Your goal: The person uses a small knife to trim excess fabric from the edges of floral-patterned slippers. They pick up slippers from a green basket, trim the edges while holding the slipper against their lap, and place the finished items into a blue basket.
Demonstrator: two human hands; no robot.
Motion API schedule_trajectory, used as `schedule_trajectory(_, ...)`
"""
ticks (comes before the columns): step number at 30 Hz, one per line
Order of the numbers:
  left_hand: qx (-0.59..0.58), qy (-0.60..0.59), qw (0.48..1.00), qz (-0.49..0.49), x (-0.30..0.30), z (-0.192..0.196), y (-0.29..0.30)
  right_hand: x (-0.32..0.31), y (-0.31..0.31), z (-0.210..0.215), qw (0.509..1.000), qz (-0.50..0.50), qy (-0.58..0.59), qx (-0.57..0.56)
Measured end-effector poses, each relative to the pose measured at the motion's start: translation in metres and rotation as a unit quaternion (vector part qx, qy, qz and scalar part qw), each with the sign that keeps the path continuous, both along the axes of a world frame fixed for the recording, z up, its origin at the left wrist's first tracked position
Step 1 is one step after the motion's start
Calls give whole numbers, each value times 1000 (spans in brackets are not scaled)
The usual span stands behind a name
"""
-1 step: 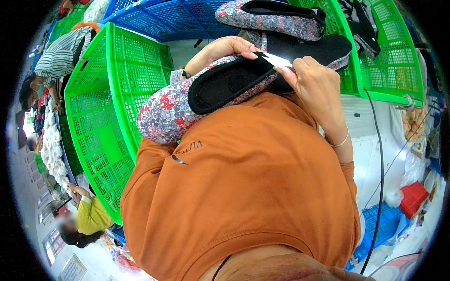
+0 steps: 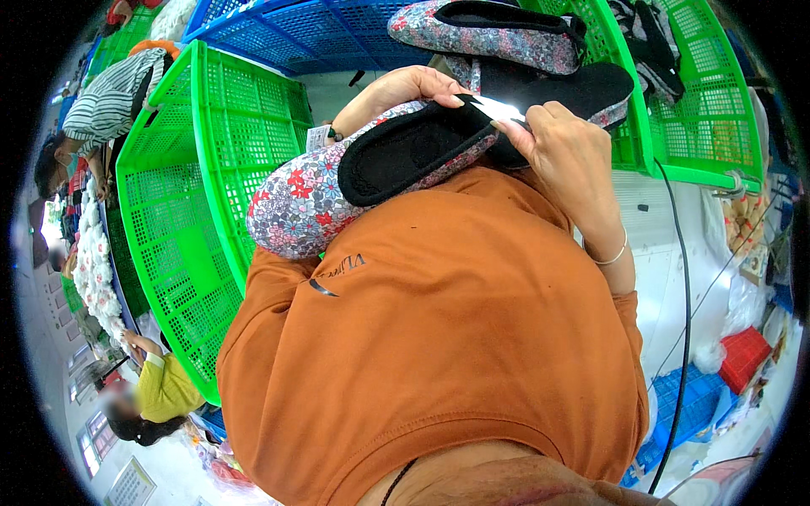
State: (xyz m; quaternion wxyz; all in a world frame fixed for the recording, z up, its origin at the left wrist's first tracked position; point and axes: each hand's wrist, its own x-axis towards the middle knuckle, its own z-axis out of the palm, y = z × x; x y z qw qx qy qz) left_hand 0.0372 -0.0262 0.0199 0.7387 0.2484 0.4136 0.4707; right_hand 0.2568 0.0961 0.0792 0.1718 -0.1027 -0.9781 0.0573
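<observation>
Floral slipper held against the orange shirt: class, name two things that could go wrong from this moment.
1. The floral slipper rests on the shirt, steadied by the left hand at one end; it might slide off.
2. The right hand pinches a small white piece at the slipper's opening; it could slip from the fingertips or go in crooked.

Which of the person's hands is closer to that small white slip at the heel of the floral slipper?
Right. The right hand pinches the white slip at the floral slipper heel; the left hand cups the slipper just left of it.
</observation>
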Motion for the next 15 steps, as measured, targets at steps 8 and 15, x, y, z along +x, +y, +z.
schedule_trajectory(8, 37, 21, 999, -11, -2, -3, 6, 0, 0, -4, 1000, 13, 21, 8)
schedule_trajectory(15, -3, -59, 998, -27, 5, 16, 2, 9, -7, 5, 1000, -7, 4, 4)
